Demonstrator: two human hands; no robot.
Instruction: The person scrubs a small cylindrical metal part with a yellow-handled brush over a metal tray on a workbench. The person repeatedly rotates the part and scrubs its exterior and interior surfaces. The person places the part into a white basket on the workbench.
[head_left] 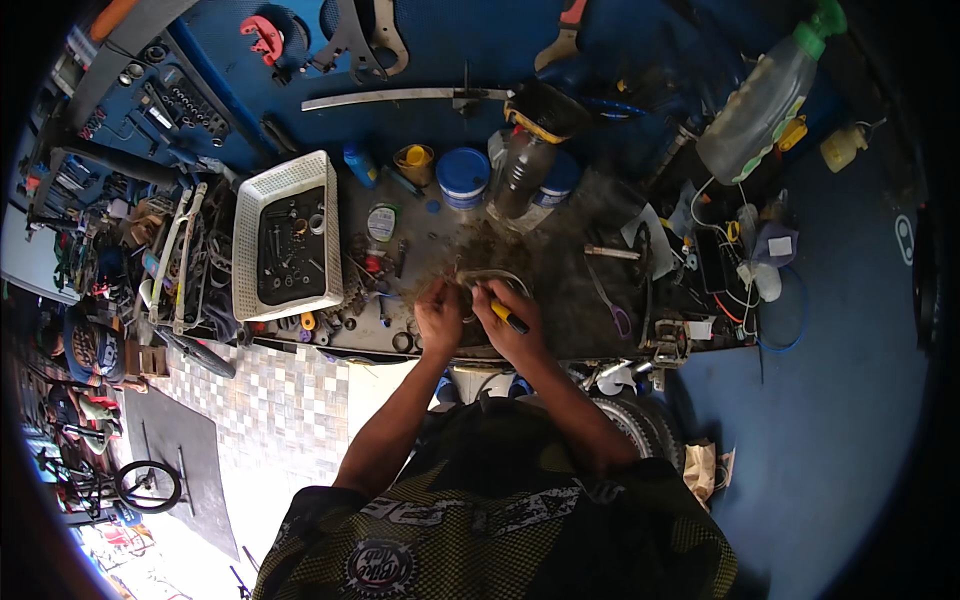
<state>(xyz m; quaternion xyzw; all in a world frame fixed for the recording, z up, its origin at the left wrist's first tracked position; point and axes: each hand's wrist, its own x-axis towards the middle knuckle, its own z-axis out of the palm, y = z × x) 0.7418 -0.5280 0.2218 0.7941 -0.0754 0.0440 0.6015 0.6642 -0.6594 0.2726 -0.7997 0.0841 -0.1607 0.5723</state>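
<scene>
Over the front edge of the workbench, my two hands are close together. My right hand is closed around a tool with a yellow and black handle. Its working end is hidden by the fingers. Beside it, my left hand is closed, fingers pinched; whatever they grip is too small to make out. A thin, pale curved piece arches just beyond the right fingers; I cannot tell whether it is held. Brown dirt lies scattered on the bench beyond both hands.
A white basket of small metal parts stands left. Blue tubs and a dark bottle are at the back. Purple-handled scissors lie right. A spray bottle hangs above. Another person is far left.
</scene>
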